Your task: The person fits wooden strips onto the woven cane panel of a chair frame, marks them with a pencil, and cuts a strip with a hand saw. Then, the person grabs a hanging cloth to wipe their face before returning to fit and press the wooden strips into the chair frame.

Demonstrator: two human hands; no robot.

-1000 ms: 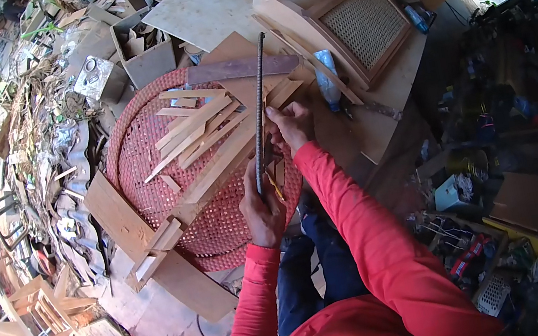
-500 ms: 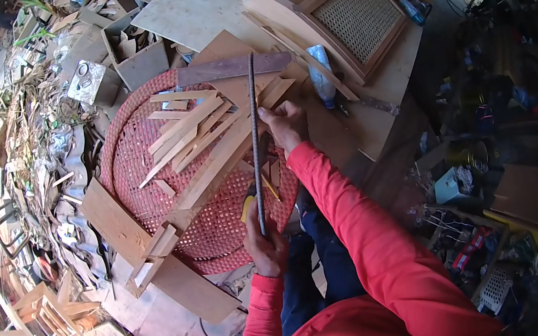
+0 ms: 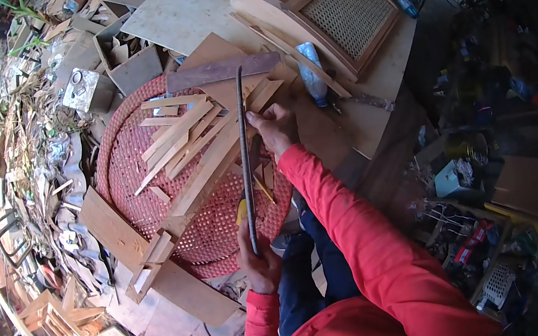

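Note:
A long, slim dark bar (image 3: 246, 161), ridged like a file or a steel rod, stands lengthwise in front of me. My left hand (image 3: 260, 267) is wrapped round its lower end, with something yellow (image 3: 241, 212) just beyond the fingers. My right hand (image 3: 276, 129) is closed in a pinch beside the bar's upper half; what lies between its fingertips is hidden. Beneath the bar a long wooden board (image 3: 205, 175) slants across a red woven round surface (image 3: 122, 169). Several thin wood strips (image 3: 180, 133) lie to the board's left, and a pencil-like yellow stick (image 3: 264, 189) to its right.
A dark flat strip (image 3: 223, 70) lies at the round surface's far edge. Beyond are a plastic bottle (image 3: 311, 74) and a wooden frame with a cane panel (image 3: 350, 15). Planks (image 3: 110, 228) lie at left. Scrap wood (image 3: 29, 153) covers the ground; cluttered boxes (image 3: 455, 182) stand right.
The whole view has shifted, so most things sit slightly further left. The bar leans a little differently, its lower end lower and nearer me. Both hands keep their closed shape.

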